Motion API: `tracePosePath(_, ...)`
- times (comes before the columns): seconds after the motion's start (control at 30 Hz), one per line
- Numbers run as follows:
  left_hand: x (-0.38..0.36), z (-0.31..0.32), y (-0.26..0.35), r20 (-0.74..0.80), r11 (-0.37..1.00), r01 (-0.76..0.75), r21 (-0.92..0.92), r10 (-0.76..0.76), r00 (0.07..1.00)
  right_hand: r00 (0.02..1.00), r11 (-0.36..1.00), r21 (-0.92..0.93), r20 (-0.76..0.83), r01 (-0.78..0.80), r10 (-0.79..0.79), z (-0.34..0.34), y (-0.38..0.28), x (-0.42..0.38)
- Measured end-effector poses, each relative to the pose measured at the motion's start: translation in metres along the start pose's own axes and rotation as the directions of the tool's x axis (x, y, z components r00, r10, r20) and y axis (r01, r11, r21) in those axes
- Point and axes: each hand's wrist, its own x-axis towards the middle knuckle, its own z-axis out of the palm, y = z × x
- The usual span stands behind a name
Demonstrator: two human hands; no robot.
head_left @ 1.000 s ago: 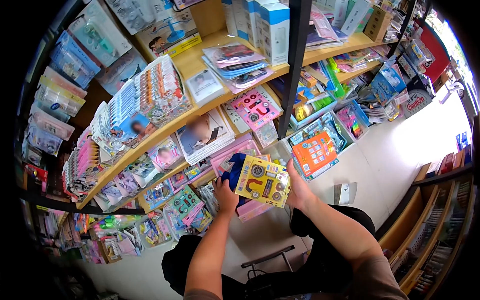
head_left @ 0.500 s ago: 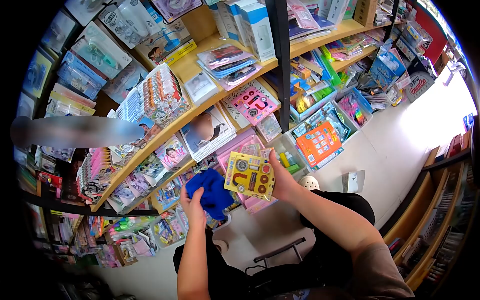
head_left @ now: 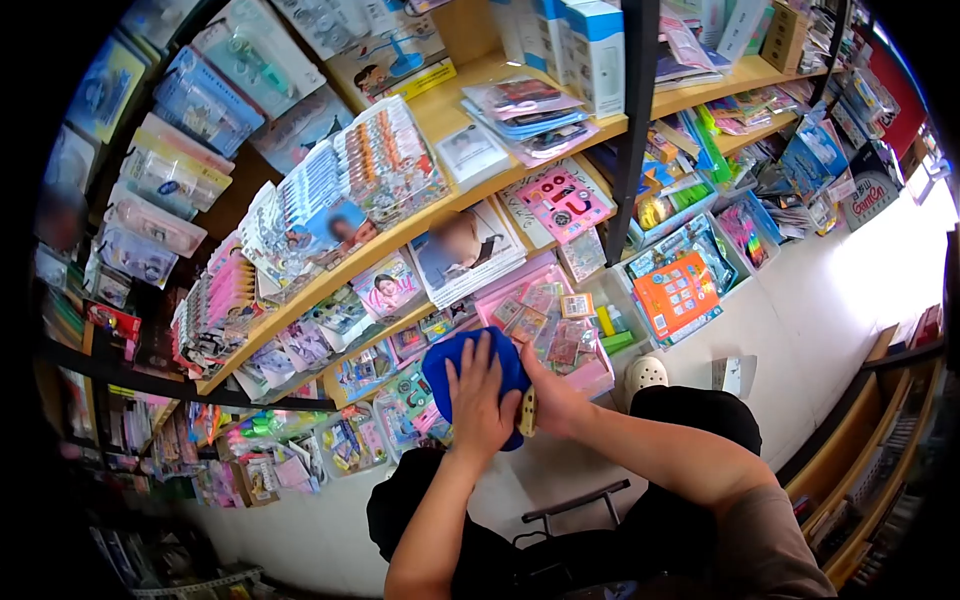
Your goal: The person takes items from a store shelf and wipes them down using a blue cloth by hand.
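My left hand (head_left: 482, 403) lies over a blue cloth (head_left: 443, 370), fingers slightly spread, pressing it against a small yellow package (head_left: 529, 411). My right hand (head_left: 558, 399) grips that package from the right side. Only a narrow edge of the package shows; the cloth and my left hand hide its front. Just beyond my hands is a pink bin (head_left: 602, 380) with several small clear packets (head_left: 530, 318) inside.
Wooden shelves (head_left: 330, 275) with packaged goods curve along the left and back. Bins on the floor hold an orange package (head_left: 682, 296) and bright toys. A black post (head_left: 632, 130) rises behind. A white clog (head_left: 648, 374) and a small carton (head_left: 735, 376) are on the floor.
My left hand has brought the blue cloth onto the yellow package, which has turned from face-up to edge-on. The view has shifted, and the packets in the pink bin now show.
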Motion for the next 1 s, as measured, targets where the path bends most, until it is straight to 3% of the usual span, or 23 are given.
tracePosePath(0.1, 0.005, 0.011, -0.034, -0.181, 0.985, 0.163, -0.054, -0.170, 0.969, 0.996, 0.994, -0.081, -0.056, -0.078, 0.074, -0.002, 0.003, -0.005)
tracePosePath(0.2, 0.009, 0.017, -0.050, -0.052, 0.796, 0.409, -0.447, -0.480, 0.876, 0.998, 0.996, -0.068, -0.020, -0.058, 0.057, 0.006, 0.001, -0.006)
tracePosePath(0.23, 0.009, 0.017, -0.045, -0.151, 0.904, 0.284, -0.321, -0.345, 0.926, 0.997, 0.996, -0.022, -0.008, -0.081, 0.081, -0.002, 0.004, -0.001)
tracePosePath(0.33, 0.003, 0.018, -0.018, -0.191, 0.974, 0.185, -0.129, -0.208, 0.959, 0.998, 0.999, 0.042, 0.059, -0.007, 0.005, -0.002, 0.003, 0.003)
tracePosePath(0.47, -0.016, 0.029, 0.008, -0.054, 0.999, -0.028, -0.038, 0.026, 0.998, 0.998, 0.994, 0.101, -0.036, -0.040, 0.044, -0.006, -0.003, 0.005)
tracePosePath(0.57, -0.007, 0.020, -0.004, -0.034, 0.998, 0.029, 0.061, -0.027, 0.999, 0.999, 0.998, 0.031, 0.006, -0.051, 0.051, -0.001, 0.000, 0.005)
tracePosePath(0.67, -0.002, 0.026, -0.024, -0.209, 0.973, 0.230, -0.004, -0.225, 0.952, 0.997, 0.998, 0.013, 0.028, -0.065, 0.065, -0.001, 0.009, 0.005)
tracePosePath(0.7, 0.000, 0.028, -0.033, -0.241, 0.959, 0.261, -0.108, -0.280, 0.929, 0.997, 0.998, 0.009, 0.042, -0.070, 0.069, -0.001, 0.011, 0.005)
tracePosePath(0.8, -0.005, 0.037, -0.033, -0.265, 0.944, 0.281, -0.173, -0.320, 0.910, 0.997, 0.996, 0.059, 0.040, -0.066, 0.064, 0.004, 0.011, 0.005)
tracePosePath(0.9, -0.014, 0.034, -0.002, -0.183, 0.980, 0.132, -0.147, -0.158, 0.970, 0.998, 0.996, 0.080, -0.039, -0.038, 0.041, -0.002, 0.005, 0.008)
tracePosePath(0.97, -0.022, 0.035, 0.013, -0.140, 0.990, 0.019, -0.137, -0.039, 0.989, 0.998, 0.994, 0.093, 0.028, -0.051, 0.048, -0.008, 0.001, 0.011)
tracePosePath(1.0, -0.022, 0.035, 0.010, -0.135, 0.992, 0.032, -0.125, -0.048, 0.990, 0.997, 0.993, 0.100, 0.058, -0.057, 0.051, -0.007, 0.000, 0.011)
